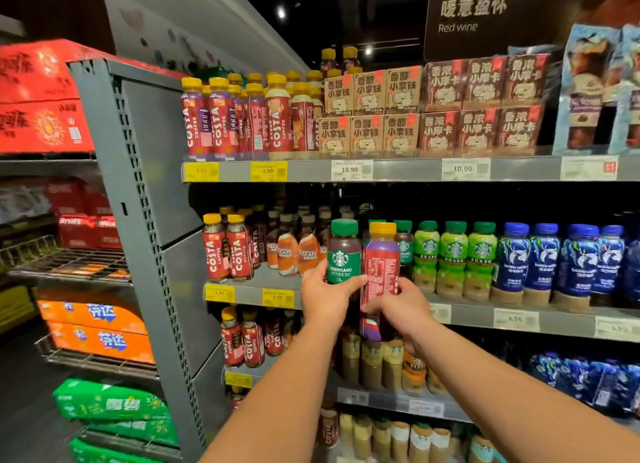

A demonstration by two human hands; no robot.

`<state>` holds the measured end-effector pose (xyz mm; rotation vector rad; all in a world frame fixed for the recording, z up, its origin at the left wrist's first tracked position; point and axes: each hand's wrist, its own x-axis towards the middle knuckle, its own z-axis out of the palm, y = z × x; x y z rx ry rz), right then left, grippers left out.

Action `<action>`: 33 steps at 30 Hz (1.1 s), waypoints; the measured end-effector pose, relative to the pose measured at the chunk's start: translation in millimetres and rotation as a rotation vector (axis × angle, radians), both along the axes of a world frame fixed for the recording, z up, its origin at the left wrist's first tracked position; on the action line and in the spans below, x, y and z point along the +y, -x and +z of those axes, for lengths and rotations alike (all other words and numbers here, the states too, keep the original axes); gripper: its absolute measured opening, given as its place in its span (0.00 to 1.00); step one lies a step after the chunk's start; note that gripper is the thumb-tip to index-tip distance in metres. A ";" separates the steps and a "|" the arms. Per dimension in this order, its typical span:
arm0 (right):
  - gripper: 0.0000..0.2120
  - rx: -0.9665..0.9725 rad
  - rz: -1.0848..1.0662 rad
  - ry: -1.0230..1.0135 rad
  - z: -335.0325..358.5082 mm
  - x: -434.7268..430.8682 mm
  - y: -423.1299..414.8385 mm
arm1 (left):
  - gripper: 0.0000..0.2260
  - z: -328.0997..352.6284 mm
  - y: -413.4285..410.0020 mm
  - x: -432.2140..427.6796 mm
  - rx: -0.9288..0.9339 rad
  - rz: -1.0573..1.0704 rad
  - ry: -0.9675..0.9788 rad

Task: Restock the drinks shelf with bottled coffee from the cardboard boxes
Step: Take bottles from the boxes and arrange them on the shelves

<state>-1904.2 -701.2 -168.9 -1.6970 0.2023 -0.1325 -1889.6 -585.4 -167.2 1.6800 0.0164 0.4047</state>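
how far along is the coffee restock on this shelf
Looks done: the yellow-capped red Costa bottles up top and the lime-green Starbucks bottles on the grey middle shelf stand in full rows. In hand: the left hand grips a green-capped Americano bottle, the right hand a yellow-capped purple-and-red bottle. Left: shelving those two; no supply box in view.
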 end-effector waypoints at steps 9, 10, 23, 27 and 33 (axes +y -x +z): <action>0.20 -0.009 -0.152 -0.025 1.9 19.1 -63.9 | 0.25 5.3 -78.2 13.3 -0.041 -0.020 -0.046; 0.19 -0.014 -0.170 -0.027 1.6 21.5 -70.3 | 0.25 4.6 -87.3 14.5 -0.042 -0.025 -0.055; 0.17 0.004 -0.372 -0.005 -15.1 34.4 -111.2 | 0.20 -15.0 -156.6 21.6 0.051 0.001 -0.173; 0.19 0.011 -0.384 0.007 -21.7 34.3 -114.0 | 0.20 -20.3 -167.2 18.0 0.043 -0.048 -0.160; 0.20 0.008 -0.410 0.011 -22.1 33.4 -117.8 | 0.21 -19.6 -181.0 7.6 0.052 -0.090 -0.147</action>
